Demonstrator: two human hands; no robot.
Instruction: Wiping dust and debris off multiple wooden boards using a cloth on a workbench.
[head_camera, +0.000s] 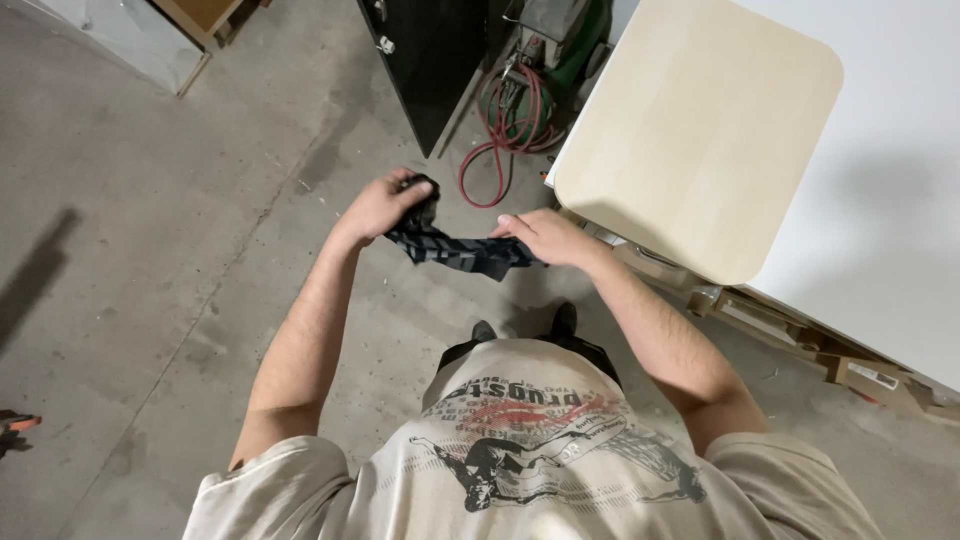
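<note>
I stand on a concrete floor and look down at my own arms. Between my hands hangs a dark grey-and-black work glove (455, 250), stretched out at waist height. My left hand (385, 205) is closed around the glove's bunched left end. My right hand (545, 238) pinches its right end, fingers curled over the fabric. Both hands are in front of my body, above my black shoes.
A light wooden board with rounded corners (700, 130) lies on a white worktop (890, 210) to my right. A red hose (505, 130) is coiled by a green machine (560, 40) and a black panel (430, 60). Cardboard pieces (850, 370) lie under the worktop's edge.
</note>
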